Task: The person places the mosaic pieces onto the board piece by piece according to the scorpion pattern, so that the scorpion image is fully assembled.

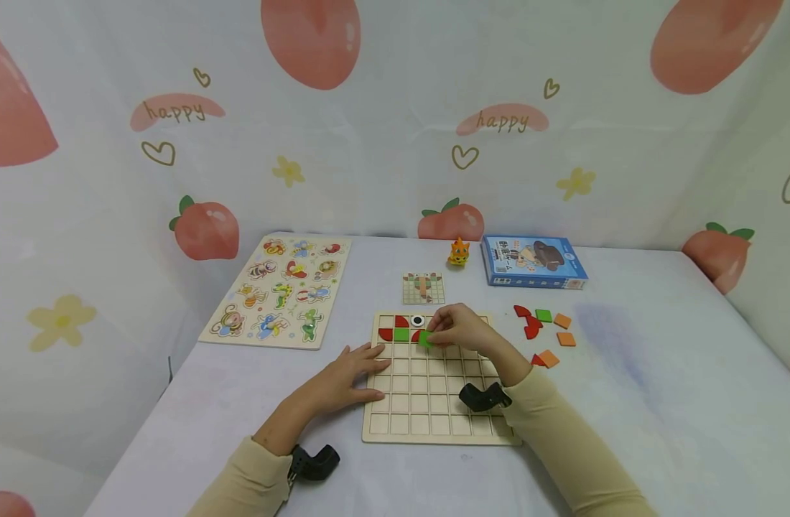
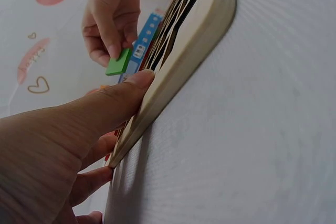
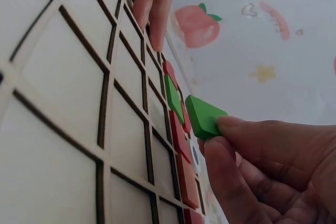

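A wooden grid board lies on the table. My right hand pinches a green square tile between thumb and fingers, just above the board's upper rows. Along the far rows sit red quarter-round pieces, another green tile and a white tile with a black dot. In the right wrist view an orange tile is also set in the grid. With spread fingers my left hand rests at the board's left edge; its thumb touches the rim in the left wrist view.
Right of the board lie loose red pieces, a green tile and several orange tiles. A small pattern card, an orange figurine and a blue box stand behind. An insect puzzle board lies left.
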Tool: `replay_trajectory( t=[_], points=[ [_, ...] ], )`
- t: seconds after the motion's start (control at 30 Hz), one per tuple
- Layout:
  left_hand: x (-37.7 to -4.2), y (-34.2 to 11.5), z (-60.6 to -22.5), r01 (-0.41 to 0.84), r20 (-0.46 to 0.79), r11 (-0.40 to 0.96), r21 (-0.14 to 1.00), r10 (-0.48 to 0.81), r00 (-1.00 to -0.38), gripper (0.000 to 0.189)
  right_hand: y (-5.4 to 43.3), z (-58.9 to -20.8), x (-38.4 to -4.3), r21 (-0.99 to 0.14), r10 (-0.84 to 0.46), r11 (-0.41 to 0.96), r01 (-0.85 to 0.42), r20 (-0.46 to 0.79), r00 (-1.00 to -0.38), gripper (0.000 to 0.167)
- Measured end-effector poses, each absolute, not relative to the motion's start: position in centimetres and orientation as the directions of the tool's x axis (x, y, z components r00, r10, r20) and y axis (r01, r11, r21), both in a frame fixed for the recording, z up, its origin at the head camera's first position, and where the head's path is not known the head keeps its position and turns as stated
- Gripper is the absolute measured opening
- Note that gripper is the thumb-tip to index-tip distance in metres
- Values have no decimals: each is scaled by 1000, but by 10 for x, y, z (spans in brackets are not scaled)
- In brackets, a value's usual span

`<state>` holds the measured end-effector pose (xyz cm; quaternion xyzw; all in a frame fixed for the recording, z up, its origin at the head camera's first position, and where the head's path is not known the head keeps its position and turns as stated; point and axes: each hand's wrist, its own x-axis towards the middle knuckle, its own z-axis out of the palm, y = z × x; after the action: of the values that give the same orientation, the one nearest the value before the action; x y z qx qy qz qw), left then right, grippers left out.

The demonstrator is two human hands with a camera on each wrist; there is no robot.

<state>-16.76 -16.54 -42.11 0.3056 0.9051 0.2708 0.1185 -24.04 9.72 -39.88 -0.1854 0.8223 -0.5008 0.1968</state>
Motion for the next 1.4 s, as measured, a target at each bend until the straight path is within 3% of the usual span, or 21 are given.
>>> replay_trajectory(
  t=[0.3, 0.6, 0.93, 1.4],
  points=[
    [-168, -166, -423, 485, -46, 675, 556, 608, -793, 59, 86, -406, -239, -893, -532, 436, -106, -162, -831, 13],
    [-168, -165, -422, 476, -55, 672, 567, 608, -792, 58, 79, -408, -234, -843, -472, 526, -114, -178, -863, 9],
    [-167, -165, -421, 483, -52, 675, 557, 609, -792, 58, 77, -408, -231, -783, -491, 571, -246, -85, -867, 7],
    [-167, -165, -422, 474, -57, 679, 561, 603, -796, 58, 83, -405, -234, -772, -467, 588, -242, -80, -880, 9]
  ],
)
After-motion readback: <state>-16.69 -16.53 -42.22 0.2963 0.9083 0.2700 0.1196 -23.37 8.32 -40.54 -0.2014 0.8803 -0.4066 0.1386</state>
